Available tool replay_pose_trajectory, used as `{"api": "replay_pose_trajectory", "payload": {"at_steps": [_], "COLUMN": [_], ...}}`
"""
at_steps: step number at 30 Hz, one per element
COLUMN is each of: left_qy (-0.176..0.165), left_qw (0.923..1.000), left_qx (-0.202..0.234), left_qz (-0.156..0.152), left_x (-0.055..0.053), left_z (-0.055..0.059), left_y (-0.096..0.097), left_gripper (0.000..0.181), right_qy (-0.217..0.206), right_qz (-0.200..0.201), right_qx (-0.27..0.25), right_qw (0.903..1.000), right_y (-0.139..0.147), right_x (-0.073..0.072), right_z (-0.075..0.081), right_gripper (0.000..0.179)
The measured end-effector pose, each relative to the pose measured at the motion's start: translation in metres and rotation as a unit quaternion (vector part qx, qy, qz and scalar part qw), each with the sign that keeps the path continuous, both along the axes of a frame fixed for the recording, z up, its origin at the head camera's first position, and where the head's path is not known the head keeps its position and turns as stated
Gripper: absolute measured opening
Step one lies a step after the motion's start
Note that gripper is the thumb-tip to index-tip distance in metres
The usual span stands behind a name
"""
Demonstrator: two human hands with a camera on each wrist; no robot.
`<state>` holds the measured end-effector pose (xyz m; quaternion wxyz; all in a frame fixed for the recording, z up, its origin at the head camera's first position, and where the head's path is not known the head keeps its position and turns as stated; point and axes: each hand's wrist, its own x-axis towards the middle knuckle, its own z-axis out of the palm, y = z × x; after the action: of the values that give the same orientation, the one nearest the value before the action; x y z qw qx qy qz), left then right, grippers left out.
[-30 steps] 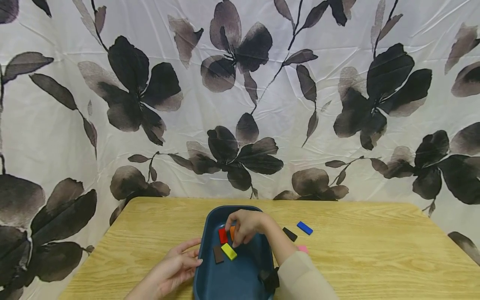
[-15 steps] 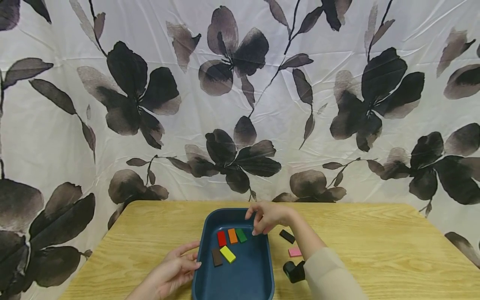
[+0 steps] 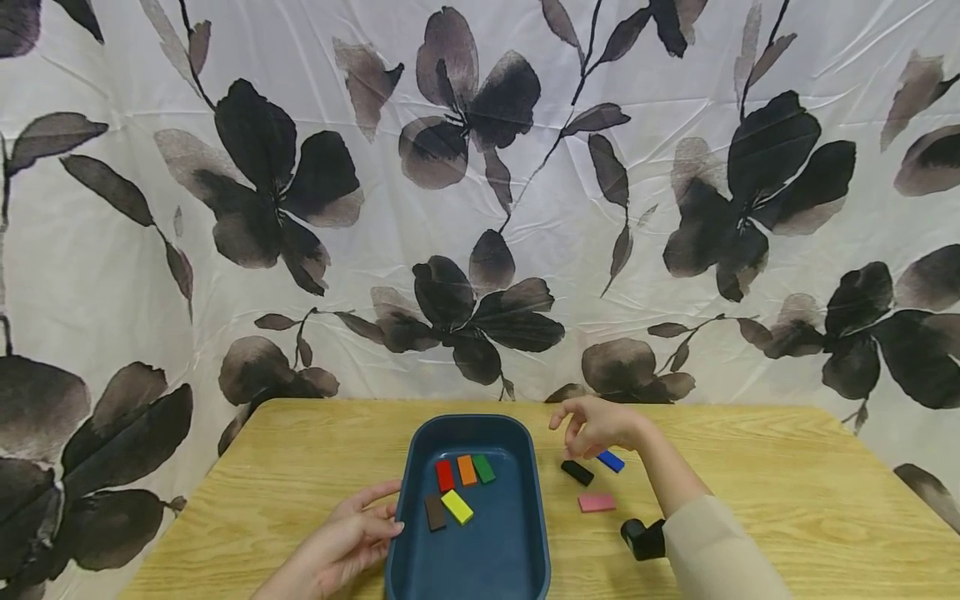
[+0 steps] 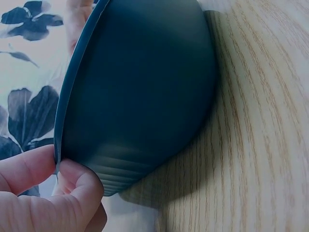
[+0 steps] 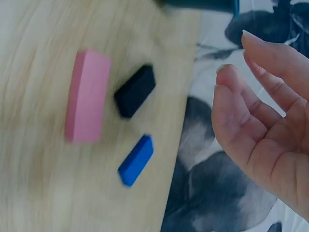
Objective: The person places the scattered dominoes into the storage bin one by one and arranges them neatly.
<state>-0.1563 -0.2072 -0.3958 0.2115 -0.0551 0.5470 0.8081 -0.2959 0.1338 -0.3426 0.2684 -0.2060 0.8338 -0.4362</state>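
My left hand (image 3: 352,533) pinches the left rim of a dark blue tray (image 3: 542,533), thumb and finger on either side of the edge in the left wrist view. Inside the tray lie a red block (image 3: 446,476), an orange block (image 3: 467,470), a green block (image 3: 483,468), a brown block (image 3: 435,512) and a yellow block (image 3: 457,507). With nothing in its loosely curled fingers, my right hand (image 3: 600,427) hovers above a black block (image 3: 577,472) and a blue block (image 3: 611,461). Nearer to me lies a pink block (image 5: 88,96). All three are on the table, right of the tray.
The light wooden table (image 3: 750,500) ends at a white cloth (image 3: 480,208) printed with dark flowers. A black wrist strap device (image 3: 645,540) sits at my right wrist, by the beige sleeve (image 3: 720,550).
My right hand has moved out of the tray to the right, over the loose blocks. The green block, hidden before, now shows in the tray. My left hand stays at the rim.
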Motion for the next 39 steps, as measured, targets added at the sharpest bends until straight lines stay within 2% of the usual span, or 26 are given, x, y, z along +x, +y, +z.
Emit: {"api": "replay_pose_trajectory", "payload": {"at_steps": [6, 13, 16, 21, 26, 31, 35, 39], "left_qy": [-0.002, -0.001, -0.008, -0.010, -0.008, -0.011, -0.013, -0.012], "left_qw": [1.0000, 1.0000, 0.9999, 0.9999, 0.9999, 0.9999, 0.9999, 0.9999], "left_qx": [-0.003, -0.007, -0.008, -0.007, -0.008, -0.004, -0.002, -0.003], "left_qz": [0.003, 0.000, 0.000, 0.003, 0.001, 0.001, 0.001, 0.003], "left_x": [0.000, 0.000, 0.000, 0.000, 0.001, 0.002, 0.001, 0.000], "left_z": [0.001, 0.002, 0.002, 0.002, 0.003, 0.004, 0.004, 0.004], "left_y": [0.000, 0.001, 0.001, 0.001, 0.001, 0.001, 0.001, 0.002], "left_gripper": [0.073, 0.072, 0.072, 0.073, 0.073, 0.072, 0.073, 0.073], "right_qy": [0.010, -0.014, 0.003, 0.067, 0.076, 0.084, 0.079, 0.079], "right_qz": [-0.024, -0.056, -0.070, -0.092, -0.051, -0.001, 0.000, 0.009], "right_qx": [-0.005, -0.013, -0.008, 0.011, 0.024, 0.030, 0.021, 0.020], "right_qw": [0.9997, 0.9983, 0.9975, 0.9935, 0.9955, 0.9960, 0.9967, 0.9967], "right_y": [0.026, 0.054, 0.062, 0.070, 0.072, 0.070, 0.068, 0.070], "right_x": [-0.002, -0.002, -0.001, 0.000, -0.001, -0.002, -0.001, 0.000], "right_z": [-0.006, -0.022, -0.031, -0.048, -0.057, -0.057, -0.057, -0.058], "right_gripper": [0.037, 0.046, 0.049, 0.056, 0.071, 0.064, 0.053, 0.054]}}
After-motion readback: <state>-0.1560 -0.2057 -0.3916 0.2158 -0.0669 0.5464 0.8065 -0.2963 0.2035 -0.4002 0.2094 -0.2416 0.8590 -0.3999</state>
